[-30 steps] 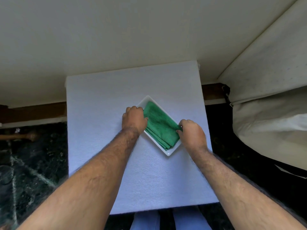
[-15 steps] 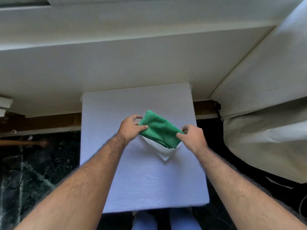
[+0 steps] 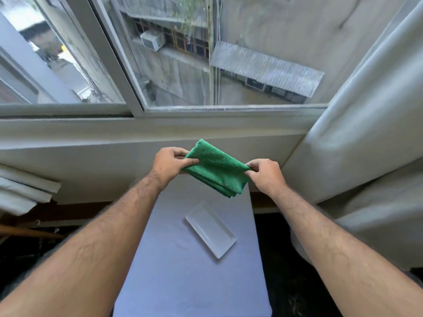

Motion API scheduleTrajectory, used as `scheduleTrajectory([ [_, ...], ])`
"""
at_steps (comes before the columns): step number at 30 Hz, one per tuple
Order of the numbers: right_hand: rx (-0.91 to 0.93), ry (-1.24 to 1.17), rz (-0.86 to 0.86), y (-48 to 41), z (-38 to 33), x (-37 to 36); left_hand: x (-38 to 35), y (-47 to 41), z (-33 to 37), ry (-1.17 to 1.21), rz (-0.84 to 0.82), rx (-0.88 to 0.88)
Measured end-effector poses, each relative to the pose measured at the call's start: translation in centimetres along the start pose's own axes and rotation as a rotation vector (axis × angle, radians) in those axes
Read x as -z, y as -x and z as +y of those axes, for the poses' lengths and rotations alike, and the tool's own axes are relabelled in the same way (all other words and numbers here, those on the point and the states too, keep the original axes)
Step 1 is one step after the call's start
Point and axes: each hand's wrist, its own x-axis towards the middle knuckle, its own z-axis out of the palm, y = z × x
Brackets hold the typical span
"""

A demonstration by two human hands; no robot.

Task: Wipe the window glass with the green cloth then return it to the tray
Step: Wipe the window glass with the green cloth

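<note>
A folded green cloth hangs in the air between both hands, in front of the wall below the window. My left hand pinches its left edge and my right hand pinches its right corner. Below it, a white rectangular tray lies at an angle with nothing in it on the small white-covered table. The window glass fills the upper middle of the view, behind a white frame, with buildings outside.
A pale curtain hangs along the right, reaching down beside the table. A white sill runs under the window. Folded white material juts out at the left. Dark floor lies on both sides of the table.
Both hands lifted the green cloth out of the tray and raised it toward the window. The view tilted up, bringing the window glass into sight and leaving the tray bare.
</note>
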Motion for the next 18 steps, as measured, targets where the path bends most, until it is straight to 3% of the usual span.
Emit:
scheduleTrajectory([
  [18,0.413,-0.054,0.392,6.8,-22.3,27.3,9.0,9.3,35.1,0.064,0.21,-0.552],
])
